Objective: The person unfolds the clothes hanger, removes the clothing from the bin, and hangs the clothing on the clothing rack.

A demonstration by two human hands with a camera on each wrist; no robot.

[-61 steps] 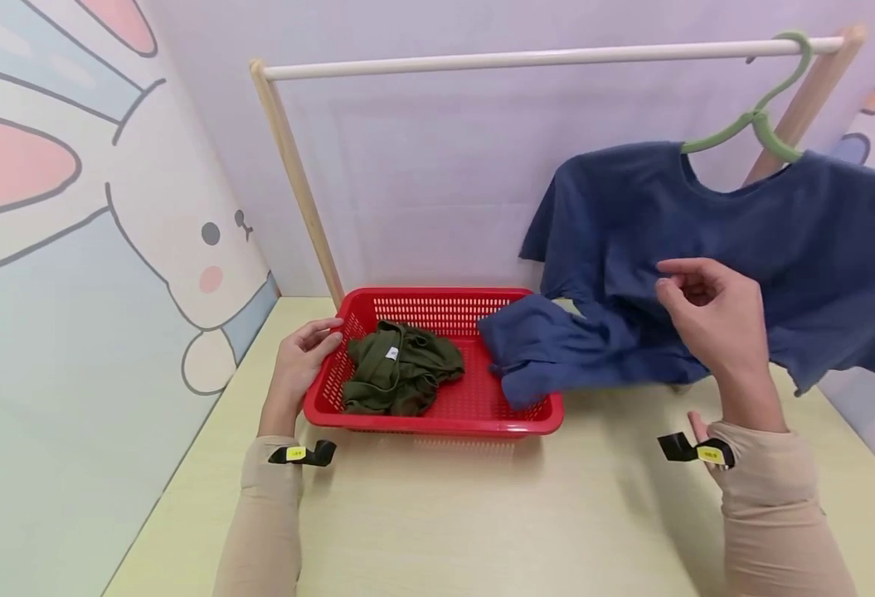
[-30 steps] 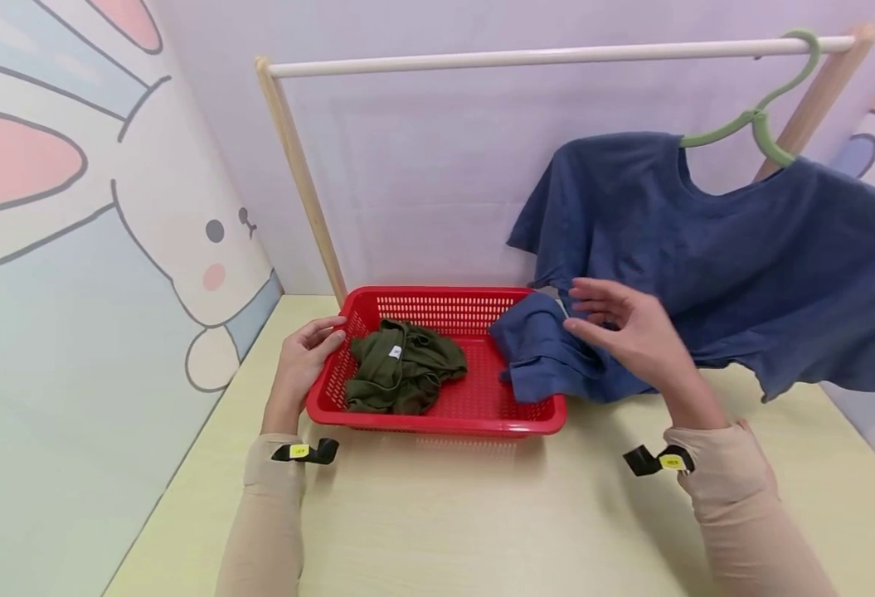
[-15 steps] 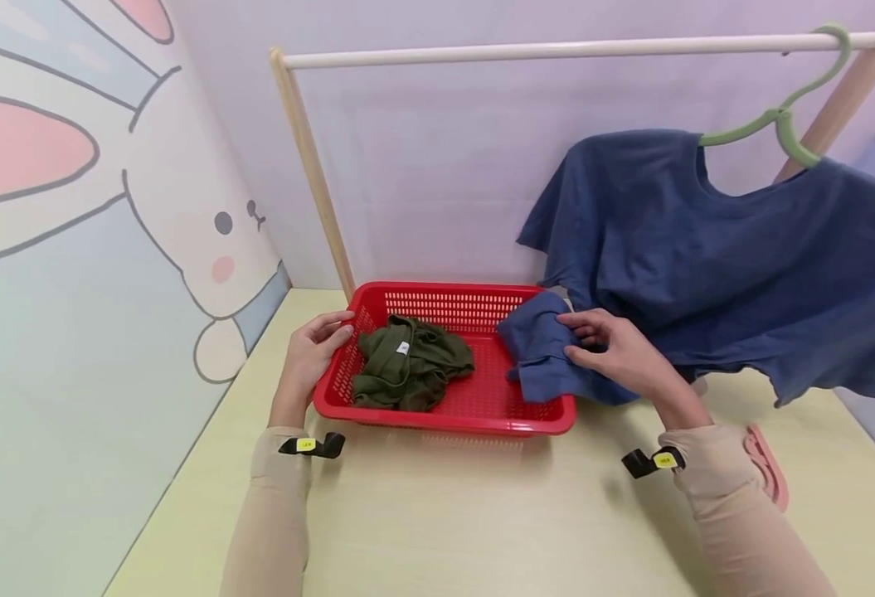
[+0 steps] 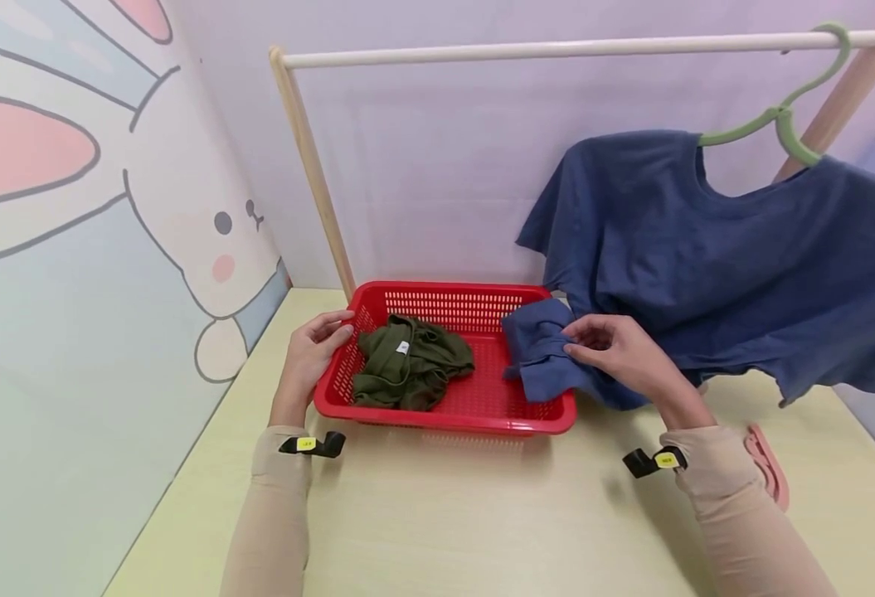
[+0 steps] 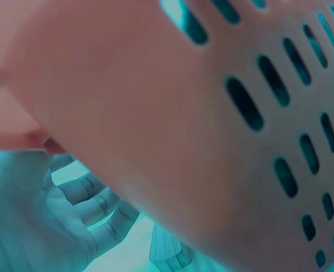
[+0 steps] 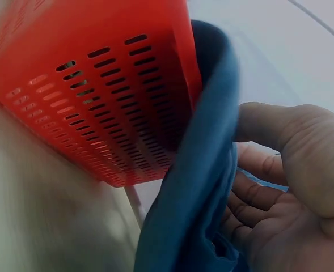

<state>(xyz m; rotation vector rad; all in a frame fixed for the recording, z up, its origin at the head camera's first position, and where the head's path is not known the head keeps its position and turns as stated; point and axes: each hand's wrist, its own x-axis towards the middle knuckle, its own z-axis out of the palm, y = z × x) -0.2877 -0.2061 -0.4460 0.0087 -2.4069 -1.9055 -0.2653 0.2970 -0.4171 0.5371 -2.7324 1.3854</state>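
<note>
A red plastic basket [image 4: 444, 423] with slotted walls stands on the table. My left hand [image 4: 310, 356] grips its left rim; the left wrist view shows fingers [image 5: 93, 198] bent under the basket's edge. Inside lies a crumpled olive-green garment [image 4: 410, 365] with a white label. On the right, a dark blue T-shirt [image 4: 691, 240] hangs from a green hanger [image 4: 788, 116], and its bunched lower part drapes over the basket's right end. My right hand [image 4: 624, 352] pinches that blue fabric between thumb and fingers. In the right wrist view, the cloth [image 6: 195, 187] hangs outside the basket wall.
A white rod [image 4: 527, 51] on wooden posts spans the back, carrying the hanger at its right end. A pink object [image 4: 767, 468], perhaps part of a hanger, lies on the table [image 4: 437, 531] beside my right forearm. A rabbit-painted wall [image 4: 176, 207] borders the left.
My right hand has moved left and down from in front of the T-shirt to the fabric at the basket's right end and taken hold of it. My left hand stays on the rim.
</note>
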